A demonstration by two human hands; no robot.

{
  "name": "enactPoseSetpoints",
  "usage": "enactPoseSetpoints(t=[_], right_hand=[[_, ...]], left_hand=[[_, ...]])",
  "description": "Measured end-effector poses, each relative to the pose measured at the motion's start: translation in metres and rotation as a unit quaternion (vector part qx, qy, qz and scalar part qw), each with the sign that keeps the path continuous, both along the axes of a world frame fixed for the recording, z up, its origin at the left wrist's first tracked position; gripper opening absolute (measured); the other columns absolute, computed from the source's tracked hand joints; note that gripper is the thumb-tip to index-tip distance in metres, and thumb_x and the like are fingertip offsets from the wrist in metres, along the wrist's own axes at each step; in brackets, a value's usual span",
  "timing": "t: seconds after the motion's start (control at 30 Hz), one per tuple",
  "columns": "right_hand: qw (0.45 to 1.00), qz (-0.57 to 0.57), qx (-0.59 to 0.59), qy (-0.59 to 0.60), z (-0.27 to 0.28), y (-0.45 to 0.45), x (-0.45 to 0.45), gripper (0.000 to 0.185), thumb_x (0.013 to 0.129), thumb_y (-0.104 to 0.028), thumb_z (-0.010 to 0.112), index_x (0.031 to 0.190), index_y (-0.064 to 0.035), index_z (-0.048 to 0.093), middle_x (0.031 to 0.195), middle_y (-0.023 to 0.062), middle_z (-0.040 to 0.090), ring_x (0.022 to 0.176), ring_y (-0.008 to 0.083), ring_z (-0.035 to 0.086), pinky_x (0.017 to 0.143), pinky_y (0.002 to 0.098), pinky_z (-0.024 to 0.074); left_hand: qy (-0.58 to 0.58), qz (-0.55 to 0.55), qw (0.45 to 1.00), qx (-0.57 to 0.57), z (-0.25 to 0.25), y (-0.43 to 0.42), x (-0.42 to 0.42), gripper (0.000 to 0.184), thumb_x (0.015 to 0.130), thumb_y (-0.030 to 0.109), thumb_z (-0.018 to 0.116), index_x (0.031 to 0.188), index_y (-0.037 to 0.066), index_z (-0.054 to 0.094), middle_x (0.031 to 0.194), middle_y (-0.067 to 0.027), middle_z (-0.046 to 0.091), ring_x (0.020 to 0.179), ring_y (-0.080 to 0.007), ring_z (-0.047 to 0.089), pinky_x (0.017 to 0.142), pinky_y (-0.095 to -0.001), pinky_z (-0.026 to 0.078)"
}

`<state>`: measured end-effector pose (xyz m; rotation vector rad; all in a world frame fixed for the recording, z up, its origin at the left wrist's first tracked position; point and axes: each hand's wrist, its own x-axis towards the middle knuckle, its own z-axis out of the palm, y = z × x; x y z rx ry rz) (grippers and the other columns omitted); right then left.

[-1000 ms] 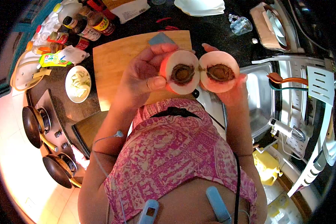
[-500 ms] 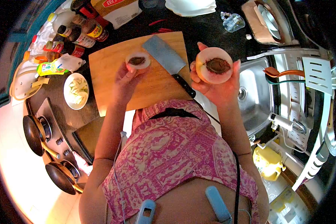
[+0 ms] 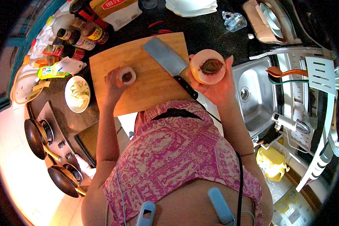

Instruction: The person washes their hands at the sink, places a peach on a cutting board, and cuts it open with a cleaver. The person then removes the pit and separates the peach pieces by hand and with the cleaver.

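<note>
My left hand [image 3: 114, 84] is closed around a small peach half [image 3: 127, 75], low over the left part of the wooden cutting board [image 3: 147, 96]. Its pale cut face, brown at the centre, is turned up. In my right hand [image 3: 216, 90] rests a larger-looking peach half [image 3: 208, 67], its cut face also upward with a brown pit or hollow in the middle. That hand is beyond the board's right edge, close to the sink. Between the hands a cleaver [image 3: 165, 56] lies flat on the board, its black handle pointing toward me.
Left of the board stands a white bowl [image 3: 77, 94] of pale cut pieces. Several sauce bottles [image 3: 79, 39] crowd the back left. Two pans [image 3: 35, 139] sit on the stove at left. To the right are a steel sink [image 3: 254, 109] and hanging utensils [image 3: 320, 75].
My left hand has moved left and toward me with its peach half. My right hand has shifted slightly left with the other half. The cleaver stays in place.
</note>
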<state>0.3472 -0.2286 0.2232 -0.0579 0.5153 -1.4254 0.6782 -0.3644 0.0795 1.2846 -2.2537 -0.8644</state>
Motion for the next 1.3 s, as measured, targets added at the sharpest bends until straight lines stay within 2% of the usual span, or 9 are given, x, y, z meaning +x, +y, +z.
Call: enactPoseSetpoints(t=[0.13, 0.3, 0.4, 0.63, 0.7, 0.83, 0.93, 1.03, 1.3], right_hand=[[0.988, 0.137, -0.068, 0.015, -0.037, -0.016, -0.015, 0.077, 0.086, -0.067, 0.036, 0.127, -0.0032, 0.045, 0.122, 0.0155, 0.054, 0.101, 0.0333, 0.058, 0.072, 0.0398, 0.0519], [0.969, 0.130, 0.103, 0.182, -0.011, -0.036, 0.024, 0.062, 0.090, -0.060, 0.039, 0.116, -0.0060, 0.054, 0.106, 0.0095, 0.062, 0.088, 0.0196, 0.063, 0.067, 0.0321, 0.0533], [0.973, 0.141, 0.089, 0.157, -0.025, -0.036, 0.023, 0.067, 0.090, -0.058, 0.044, 0.126, -0.0017, 0.047, 0.121, 0.0118, 0.056, 0.108, 0.0214, 0.057, 0.094, 0.0347, 0.0453], [0.916, 0.202, 0.091, 0.335, -0.076, -0.033, 0.006, 0.066, 0.089, -0.057, 0.046, 0.128, -0.0035, 0.046, 0.118, 0.0138, 0.057, 0.105, 0.0239, 0.058, 0.088, 0.0359, 0.0471], [0.506, 0.175, -0.009, 0.845, -0.113, -0.027, 0.006, 0.060, 0.088, -0.046, 0.053, 0.131, -0.0056, 0.043, 0.109, 0.0167, 0.059, 0.097, 0.0324, 0.060, 0.083, 0.0396, 0.0485], [0.433, 0.124, -0.086, 0.889, -0.138, -0.011, 0.024, 0.056, 0.086, -0.031, 0.056, 0.133, -0.0079, 0.040, 0.103, 0.0206, 0.057, 0.093, 0.0392, 0.058, 0.081, 0.0454, 0.0486], [0.479, 0.138, -0.092, 0.862, -0.142, -0.020, 0.032, 0.055, 0.083, -0.023, 0.058, 0.133, -0.0063, 0.040, 0.104, 0.0225, 0.056, 0.095, 0.0403, 0.056, 0.080, 0.0499, 0.0482], [0.393, 0.253, 0.019, 0.884, -0.142, -0.026, 0.036, 0.056, 0.080, -0.016, 0.061, 0.132, -0.0061, 0.041, 0.106, 0.0248, 0.055, 0.098, 0.0407, 0.055, 0.079, 0.0495, 0.0485], [0.596, -0.021, 0.042, 0.801, -0.048, -0.020, -0.007, 0.025, 0.088, -0.023, 0.061, 0.103, -0.0043, 0.053, 0.078, 0.0124, 0.061, 0.067, 0.0205, 0.061, 0.060, 0.0340, 0.0506]], left_hand=[[-0.055, -0.077, 0.983, -0.160, 0.093, 0.014, -0.056, 0.079, 0.063, 0.006, 0.079, 0.133, 0.006, 0.041, 0.135, -0.0108, 0.045, 0.118, -0.0279, 0.049, 0.096, -0.0361, 0.044], [0.260, -0.208, 0.921, 0.199, 0.132, 0.030, -0.120, 0.084, 0.061, 0.018, 0.083, 0.134, 0.009, 0.042, 0.130, -0.0071, 0.050, 0.113, -0.0222, 0.052, 0.093, -0.0349, 0.045], [0.164, -0.218, 0.953, 0.129, 0.136, 0.030, -0.126, 0.085, 0.060, 0.020, 0.085, 0.133, 0.009, 0.042, 0.127, -0.0054, 0.051, 0.112, -0.0214, 0.052, 0.092, -0.0342, 0.045], [0.209, -0.170, 0.937, 0.221, 0.132, 0.044, -0.129, 0.077, 0.061, 0.019, 0.085, 0.126, 0.007, 0.044, 0.123, -0.0071, 0.053, 0.112, -0.0195, 0.052, 0.093, -0.0347, 0.045], [0.270, -0.091, 0.908, 0.306, 0.130, 0.048, -0.127, 0.079, 0.060, 0.014, 0.086, 0.126, 0.006, 0.042, 0.123, -0.0094, 0.051, 0.114, -0.0201, 0.051, 0.094, -0.0339, 0.046], [0.336, -0.067, 0.911, 0.232, 0.135, 0.053, -0.125, 0.076, 0.064, 0.006, 0.083, 0.126, 0.005, 0.039, 0.121, -0.0086, 0.052, 0.109, -0.0188, 0.055, 0.094, -0.0316, 0.046], [0.340, -0.072, 0.920, 0.183, 0.149, 0.051, -0.121, 0.078, 0.065, 0.006, 0.083, 0.127, 0.005, 0.037, 0.123, -0.0084, 0.049, 0.113, -0.0191, 0.053, 0.095, -0.0327, 0.045], [0.339, -0.061, 0.931, 0.122, 0.155, 0.050, -0.120, 0.080, 0.064, 0.007, 0.083, 0.129, 0.005, 0.036, 0.126, -0.0088, 0.047, 0.115, -0.0188, 0.050, 0.097, -0.0327, 0.044], [0.394, -0.055, 0.914, 0.079, 0.166, 0.049, -0.123, 0.079, 0.068, -0.002, 0.075, 0.132, 0.006, 0.030, 0.125, -0.0075, 0.041, 0.119, -0.0175, 0.043, 0.099, -0.0309, 0.039]])
